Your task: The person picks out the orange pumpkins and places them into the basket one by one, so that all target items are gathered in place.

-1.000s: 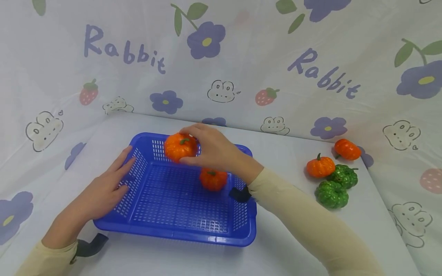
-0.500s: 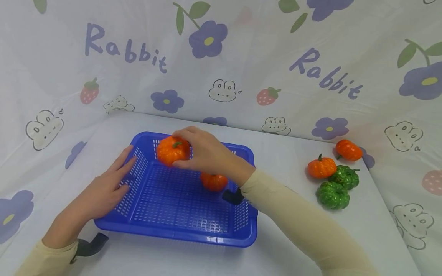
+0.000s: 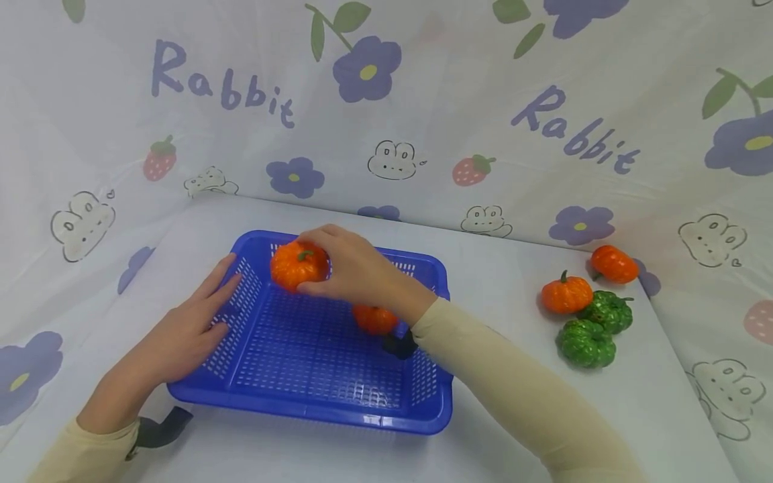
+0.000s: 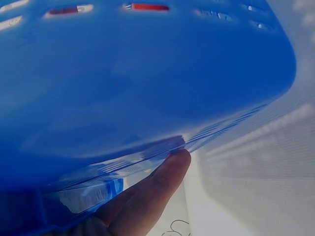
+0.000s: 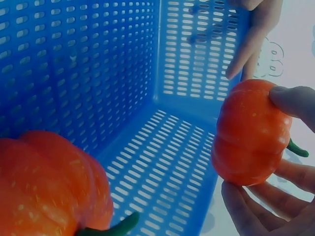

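Observation:
My right hand (image 3: 353, 268) grips a small orange pumpkin (image 3: 294, 267) with a green stem, over the far left part of a blue plastic basket (image 3: 302, 412). In the right wrist view, thumb and fingers hold this pumpkin (image 5: 251, 135) from opposite sides. A second, redder pumpkin (image 3: 373, 320) lies in the basket, partly hidden behind my right wrist. My left hand (image 3: 184, 332) rests on the basket's left rim with fingers extended. Up close in the left wrist view, its fingers (image 4: 157, 191) lie right at the basket's edge.
Right of the basket, two orange pumpkins (image 3: 566, 295) and two green pumpkins (image 3: 587, 343) are grouped on the white table (image 3: 495, 416). A printed cloth (image 3: 423, 87) hangs behind the table. Black straps are at both wrists.
My right hand has moved left and slightly lower with the orange pumpkin, mostly in the first half second. My left hand stays on the rim.

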Motion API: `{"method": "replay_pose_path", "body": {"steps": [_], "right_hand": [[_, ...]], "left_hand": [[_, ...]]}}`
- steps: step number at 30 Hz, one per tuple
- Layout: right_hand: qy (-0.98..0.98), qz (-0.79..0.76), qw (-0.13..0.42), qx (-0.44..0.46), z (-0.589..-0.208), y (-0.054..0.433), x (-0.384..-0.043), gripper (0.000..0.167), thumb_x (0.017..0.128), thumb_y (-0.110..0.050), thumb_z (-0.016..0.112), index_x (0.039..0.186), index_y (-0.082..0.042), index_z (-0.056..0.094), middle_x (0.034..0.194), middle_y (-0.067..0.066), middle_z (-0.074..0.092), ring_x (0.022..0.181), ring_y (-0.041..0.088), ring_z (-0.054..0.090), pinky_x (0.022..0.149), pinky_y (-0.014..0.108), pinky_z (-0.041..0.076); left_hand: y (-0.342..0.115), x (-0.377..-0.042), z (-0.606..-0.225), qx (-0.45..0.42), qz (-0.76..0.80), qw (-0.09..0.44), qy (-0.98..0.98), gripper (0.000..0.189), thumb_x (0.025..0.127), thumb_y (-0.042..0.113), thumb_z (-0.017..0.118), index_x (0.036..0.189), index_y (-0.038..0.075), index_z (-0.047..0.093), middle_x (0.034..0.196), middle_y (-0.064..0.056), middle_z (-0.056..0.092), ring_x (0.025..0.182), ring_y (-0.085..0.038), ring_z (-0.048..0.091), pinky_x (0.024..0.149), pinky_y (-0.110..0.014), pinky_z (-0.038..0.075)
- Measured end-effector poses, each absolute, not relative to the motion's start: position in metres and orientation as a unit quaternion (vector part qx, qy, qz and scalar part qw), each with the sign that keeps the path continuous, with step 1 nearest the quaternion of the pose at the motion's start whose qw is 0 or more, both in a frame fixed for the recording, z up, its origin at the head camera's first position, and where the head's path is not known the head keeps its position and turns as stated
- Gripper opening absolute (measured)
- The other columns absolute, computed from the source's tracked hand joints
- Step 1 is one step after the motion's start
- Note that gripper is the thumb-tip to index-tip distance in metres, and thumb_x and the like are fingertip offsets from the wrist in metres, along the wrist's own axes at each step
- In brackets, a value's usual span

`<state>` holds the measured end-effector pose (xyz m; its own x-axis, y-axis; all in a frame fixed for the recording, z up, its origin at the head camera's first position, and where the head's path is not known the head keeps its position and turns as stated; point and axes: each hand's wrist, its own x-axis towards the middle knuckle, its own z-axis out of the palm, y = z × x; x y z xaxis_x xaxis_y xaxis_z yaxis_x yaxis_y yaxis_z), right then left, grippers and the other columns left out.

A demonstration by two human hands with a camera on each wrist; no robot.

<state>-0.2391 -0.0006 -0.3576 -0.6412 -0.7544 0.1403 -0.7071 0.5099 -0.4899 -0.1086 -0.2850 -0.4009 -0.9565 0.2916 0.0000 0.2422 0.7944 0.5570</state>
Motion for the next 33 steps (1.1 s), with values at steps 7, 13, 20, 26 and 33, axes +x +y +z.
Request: {"method": "replay_pose_path", "body": {"steps": [7,13,20,26,33], "right_hand": [[0.865,-0.264,0.047,-0.424,-0.363,-0.005,-0.238,0.072,0.093,-0.044,0.086,0.154,-0.015,0.060,0.148,0.004,0.061,0.130,0.019,0.060,0.109,0.036,0.054],[0.866,-0.264,0.043,-0.422,-0.370,-0.009,-0.239,0.071,0.093,-0.042,0.086,0.153,-0.014,0.060,0.148,0.006,0.061,0.128,0.020,0.060,0.109,0.038,0.055],[0.868,-0.271,0.046,-0.414,-0.376,-0.011,-0.240,0.072,0.093,-0.042,0.086,0.154,-0.015,0.059,0.148,0.005,0.061,0.128,0.020,0.060,0.108,0.039,0.056],[0.870,-0.273,0.057,-0.408,-0.382,-0.014,-0.241,0.073,0.093,-0.041,0.086,0.155,-0.015,0.058,0.147,0.006,0.060,0.126,0.021,0.061,0.109,0.040,0.055],[0.871,-0.260,0.061,-0.411,-0.390,-0.018,-0.241,0.074,0.094,-0.041,0.085,0.156,-0.014,0.056,0.148,0.007,0.060,0.127,0.022,0.061,0.110,0.042,0.054]], "left_hand": [[-0.284,-0.107,-0.400,0.141,0.288,0.041,0.946,0.073,0.105,0.001,0.058,0.170,-0.002,0.026,0.183,-0.008,-0.005,0.156,-0.052,0.031,0.116,-0.070,0.037],[-0.285,-0.107,-0.400,0.143,0.290,0.043,0.945,0.073,0.105,0.001,0.057,0.170,-0.002,0.025,0.183,-0.006,-0.007,0.156,-0.052,0.030,0.116,-0.071,0.036],[-0.285,-0.107,-0.401,0.144,0.290,0.043,0.945,0.073,0.104,0.000,0.057,0.170,-0.002,0.026,0.183,-0.006,-0.006,0.156,-0.052,0.030,0.117,-0.070,0.036],[-0.284,-0.108,-0.400,0.142,0.290,0.046,0.945,0.073,0.105,0.001,0.058,0.170,-0.002,0.025,0.182,-0.008,-0.005,0.157,-0.051,0.030,0.117,-0.070,0.036],[-0.284,-0.108,-0.398,0.139,0.290,0.047,0.946,0.073,0.104,0.000,0.057,0.170,-0.002,0.026,0.182,-0.008,-0.005,0.156,-0.052,0.032,0.117,-0.070,0.037]]}}
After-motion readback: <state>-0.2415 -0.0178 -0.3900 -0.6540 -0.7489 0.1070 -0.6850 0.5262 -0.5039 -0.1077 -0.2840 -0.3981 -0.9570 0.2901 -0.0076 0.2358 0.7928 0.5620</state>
